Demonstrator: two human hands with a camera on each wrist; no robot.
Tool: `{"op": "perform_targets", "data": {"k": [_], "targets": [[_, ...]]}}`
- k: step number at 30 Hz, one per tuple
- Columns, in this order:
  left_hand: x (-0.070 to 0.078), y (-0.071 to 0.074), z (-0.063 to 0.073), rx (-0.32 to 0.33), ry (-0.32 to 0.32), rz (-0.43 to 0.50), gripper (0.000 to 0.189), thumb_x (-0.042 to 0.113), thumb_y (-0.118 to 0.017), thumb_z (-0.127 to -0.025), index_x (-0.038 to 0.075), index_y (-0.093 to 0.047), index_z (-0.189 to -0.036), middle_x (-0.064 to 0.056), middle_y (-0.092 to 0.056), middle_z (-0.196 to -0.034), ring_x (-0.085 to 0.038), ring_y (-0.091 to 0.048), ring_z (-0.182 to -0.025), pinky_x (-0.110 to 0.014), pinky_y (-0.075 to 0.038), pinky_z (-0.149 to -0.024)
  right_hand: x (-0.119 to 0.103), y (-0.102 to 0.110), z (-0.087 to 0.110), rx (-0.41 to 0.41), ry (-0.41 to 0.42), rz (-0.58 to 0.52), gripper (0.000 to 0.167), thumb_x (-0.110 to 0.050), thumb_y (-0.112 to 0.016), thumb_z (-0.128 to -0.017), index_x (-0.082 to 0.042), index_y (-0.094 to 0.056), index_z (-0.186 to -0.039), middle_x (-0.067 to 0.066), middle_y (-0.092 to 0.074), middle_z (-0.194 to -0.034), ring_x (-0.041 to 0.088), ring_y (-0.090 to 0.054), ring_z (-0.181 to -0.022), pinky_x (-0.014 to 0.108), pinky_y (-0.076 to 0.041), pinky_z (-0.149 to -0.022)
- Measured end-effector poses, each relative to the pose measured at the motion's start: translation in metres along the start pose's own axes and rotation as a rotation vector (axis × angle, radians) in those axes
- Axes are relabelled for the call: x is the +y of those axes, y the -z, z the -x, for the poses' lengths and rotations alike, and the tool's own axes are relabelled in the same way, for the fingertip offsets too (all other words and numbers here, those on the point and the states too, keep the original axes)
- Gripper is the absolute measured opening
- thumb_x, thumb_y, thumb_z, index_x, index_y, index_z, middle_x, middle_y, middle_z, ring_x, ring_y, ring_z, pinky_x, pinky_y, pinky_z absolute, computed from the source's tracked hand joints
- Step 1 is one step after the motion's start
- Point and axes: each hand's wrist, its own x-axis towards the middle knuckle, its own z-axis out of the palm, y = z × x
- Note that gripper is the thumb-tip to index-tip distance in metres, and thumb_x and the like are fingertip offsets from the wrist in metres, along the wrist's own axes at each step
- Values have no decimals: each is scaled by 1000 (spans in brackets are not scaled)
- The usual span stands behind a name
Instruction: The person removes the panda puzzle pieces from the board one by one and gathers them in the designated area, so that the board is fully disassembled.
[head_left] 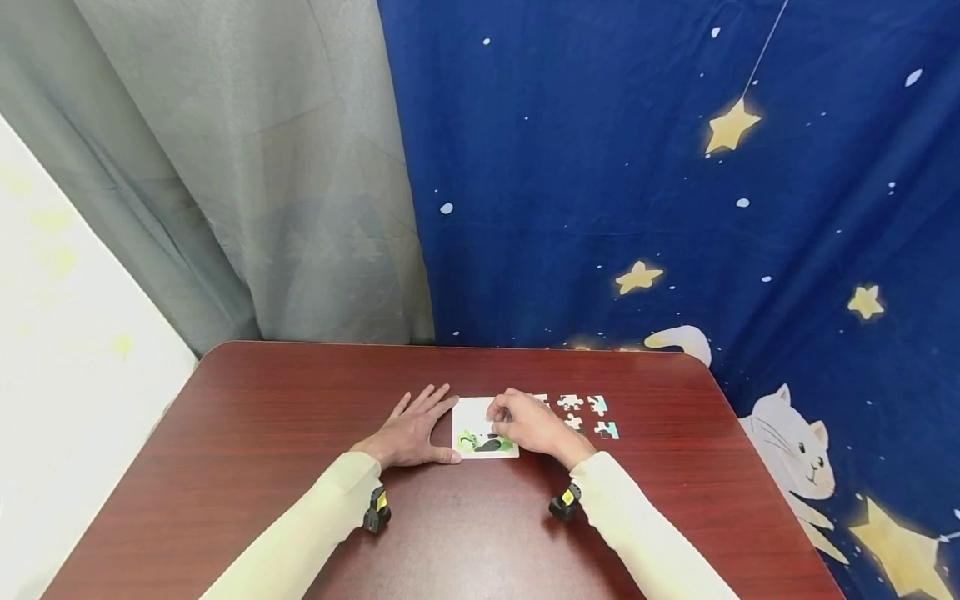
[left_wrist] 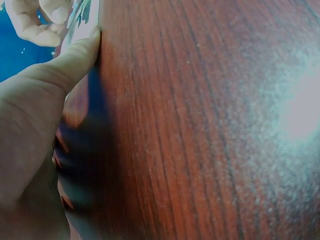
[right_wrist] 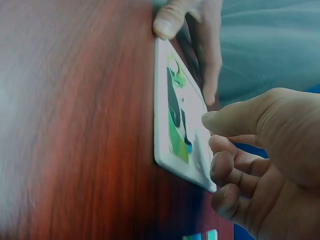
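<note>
The white puzzle board [head_left: 469, 410] lay on the bench [head_left: 300, 425], between the person's two hands. Its lower part carried a green and black picture, while the visible upper part was plain white; the right hand [head_left: 534, 427] covered much of its right side, so how far the picture ran there could not be made out.

The left hand [head_left: 414, 435] lay with its fingers straight and spread at the board's left side, the thumb touching the near left corner. In the left wrist view those other fingers were mostly hidden behind the thumb and palm, and only a narrow, slanted strip of the board showed at the top.

The right hand hovered over the board with bent fingers, thumb and forefinger close together. Whether they pinched a piece could not be told: the head view was too small, and in the right wrist view the thumb hid part of the forefinger.

To the right lay loose puzzle pieces [head_left: 570, 402], the nearest partly covered by the right hand. Their printed patterns were too small to read, apart from some light blue; the right wrist view cut a few off at its lower edge. Both sleeves [head_left: 300, 533] ran out of the head view at the bottom.
</note>
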Motion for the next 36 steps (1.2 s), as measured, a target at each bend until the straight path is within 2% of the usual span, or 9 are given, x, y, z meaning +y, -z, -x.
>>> {"op": "perform_targets", "data": {"k": [6,12,20,26,36], "targets": [[-5,-6,-2,3,0,40,107,63,-82,-86,19,-32,-169,-8,-17,-181,-35,-11,-170,-64,-4,-136,-9,-12,-7,-48,28,10,14,-11,-76,-94,-12,-78,-108,-1,-71,-99,11,-65,-89,31,-54,-80],[2,0,2,0,-6,4,104,61,-81,-88,14,-34,-168,-12,-21,-180,-39,-16,-168,-67,-10,-134,-18,-20,-10,-61,59,45,12,-11,-75,-93,-13,-79,-104,-2,-72,-98,10,-63,-86,30,-52,-78],[2,1,2,0,-6,-7,103,61,-81,-88,14,-34,-168,-12,-20,-180,-38,-15,-169,-67,-10,-134,-25,-23,-15,-69,52,49,10,-13,-76,-92,-13,-76,-102,-3,-71,-93,8,-61,-82,27,-51,-75],[2,1,2,1,-13,1,102,58,-82,-88,13,-35,-168,-13,-21,-180,-39,-15,-168,-67,-10,-134,-26,-25,-16,-81,44,23,15,-15,-79,-91,-10,-73,-103,-2,-71,-91,7,-61,-81,26,-52,-76],[1,-1,2,11,-17,-5,103,60,-82,-87,13,-36,-167,-13,-22,-180,-40,-16,-168,-68,-11,-133,-26,-27,-15,-73,23,-9,22,-18,-81,-89,-10,-67,-104,1,-68,-100,11,-61,-89,30,-52,-81]]}}
